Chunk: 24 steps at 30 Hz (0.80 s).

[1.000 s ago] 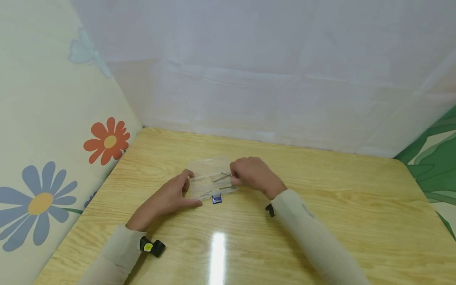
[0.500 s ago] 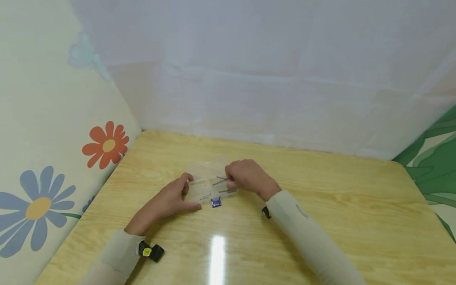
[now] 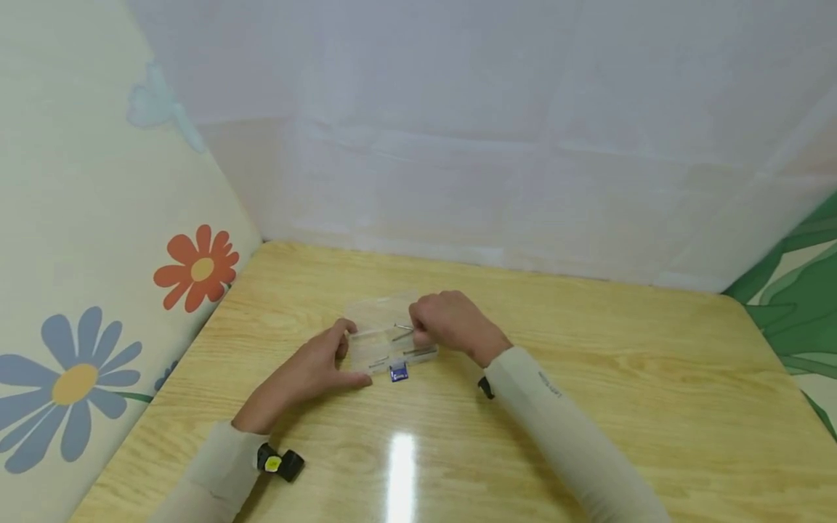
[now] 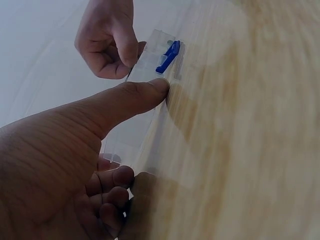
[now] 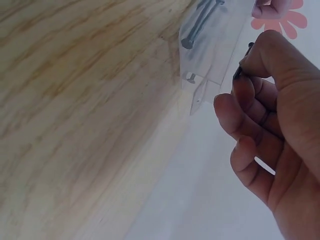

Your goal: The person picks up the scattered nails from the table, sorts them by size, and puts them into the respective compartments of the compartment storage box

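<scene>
A clear plastic box [image 3: 362, 350] stands on the table with its lid [image 3: 379, 309] raised at the back and a blue latch [image 3: 399, 373] at the front. My left hand [image 3: 317, 359] holds the box's left end, thumb along the front wall and fingers curled round the far side. Over the right end, my right hand [image 3: 454, 327] pinches a thin dark nail [image 5: 237, 74] between thumb and forefinger. Another long nail [image 5: 202, 25] lies inside the box, seen through its wall in the right wrist view. Small thin metal pieces [image 3: 377, 362] lie in the front left part.
The wood-grain table [image 3: 588, 363] extends on all sides of the box. A white cloth [image 3: 458, 181] hangs behind it. To the left rises a wall with painted flowers [image 3: 202, 269], and green leaf shapes [image 3: 801, 298] show at the right.
My right hand has shifted slightly left over the box, with the nail still pinched. My left hand keeps its hold on the box's left end.
</scene>
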Each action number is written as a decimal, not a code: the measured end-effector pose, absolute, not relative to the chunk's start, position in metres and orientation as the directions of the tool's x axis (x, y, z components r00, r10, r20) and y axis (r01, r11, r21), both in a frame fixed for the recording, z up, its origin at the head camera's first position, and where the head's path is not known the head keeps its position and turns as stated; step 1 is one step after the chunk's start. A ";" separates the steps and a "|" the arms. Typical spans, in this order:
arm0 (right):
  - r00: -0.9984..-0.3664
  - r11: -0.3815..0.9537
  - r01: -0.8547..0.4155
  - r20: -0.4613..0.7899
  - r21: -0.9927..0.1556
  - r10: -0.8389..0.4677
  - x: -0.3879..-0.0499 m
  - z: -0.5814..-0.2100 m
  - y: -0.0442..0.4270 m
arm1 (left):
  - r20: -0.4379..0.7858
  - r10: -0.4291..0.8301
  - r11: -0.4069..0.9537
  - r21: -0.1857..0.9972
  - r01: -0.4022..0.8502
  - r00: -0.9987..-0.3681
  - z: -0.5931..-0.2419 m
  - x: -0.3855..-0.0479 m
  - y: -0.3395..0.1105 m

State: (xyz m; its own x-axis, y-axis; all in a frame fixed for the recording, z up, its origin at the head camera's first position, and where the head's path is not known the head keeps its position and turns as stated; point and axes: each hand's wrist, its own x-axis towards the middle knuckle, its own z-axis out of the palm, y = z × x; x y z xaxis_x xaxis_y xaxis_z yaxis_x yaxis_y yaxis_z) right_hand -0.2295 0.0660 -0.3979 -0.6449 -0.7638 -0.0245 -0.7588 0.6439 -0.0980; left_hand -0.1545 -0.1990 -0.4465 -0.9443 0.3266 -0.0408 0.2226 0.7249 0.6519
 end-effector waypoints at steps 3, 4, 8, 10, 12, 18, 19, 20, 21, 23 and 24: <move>-0.650 0.650 -0.753 -0.034 -0.100 -0.759 -0.230 -0.398 0.066 | -0.026 0.334 0.717 0.656 0.236 -0.942 -0.446 -0.154 -0.199; -0.651 0.651 -0.753 -0.034 -0.099 -0.758 -0.230 -0.397 0.066 | -0.021 0.334 0.716 0.656 0.239 -0.942 -0.446 -0.154 -0.198; -0.642 0.640 -0.761 -0.015 -0.110 -0.766 -0.229 -0.397 0.066 | -0.022 0.327 0.718 0.656 0.234 -0.945 -0.447 -0.153 -0.198; -0.637 0.632 -0.765 -0.001 -0.119 -0.771 -0.228 -0.396 0.067 | -0.025 0.329 0.717 0.657 0.232 -0.944 -0.447 -0.153 -0.198; -0.635 0.629 -0.768 0.013 -0.121 -0.773 -0.227 -0.397 0.070 | -0.025 0.335 0.714 0.659 0.236 -0.942 -0.447 -0.152 -0.198; -0.672 0.659 -0.736 0.044 -0.156 -0.740 -0.224 -0.397 0.087 | -0.014 0.348 0.718 0.647 0.257 -0.937 -0.448 -0.154 -0.197; -0.679 0.665 -0.728 0.048 -0.166 -0.732 -0.223 -0.398 0.091 | -0.014 0.349 0.720 0.643 0.259 -0.937 -0.449 -0.154 -0.197; -0.685 0.669 -0.723 0.053 -0.174 -0.726 -0.223 -0.398 0.094 | -0.014 0.350 0.723 0.640 0.260 -0.937 -0.449 -0.154 -0.198; -0.691 0.673 -0.718 0.059 -0.177 -0.721 -0.222 -0.398 0.097 | -0.014 0.352 0.724 0.638 0.263 -0.936 -0.449 -0.154 -0.198; -0.698 0.678 -0.713 0.082 -0.182 -0.712 -0.220 -0.399 0.104 | -0.014 0.355 0.727 0.632 0.267 -0.935 -0.449 -0.155 -0.199; -0.701 0.679 -0.710 0.090 -0.185 -0.708 -0.220 -0.399 0.107 | -0.013 0.356 0.729 0.629 0.270 -0.934 -0.449 -0.155 -0.200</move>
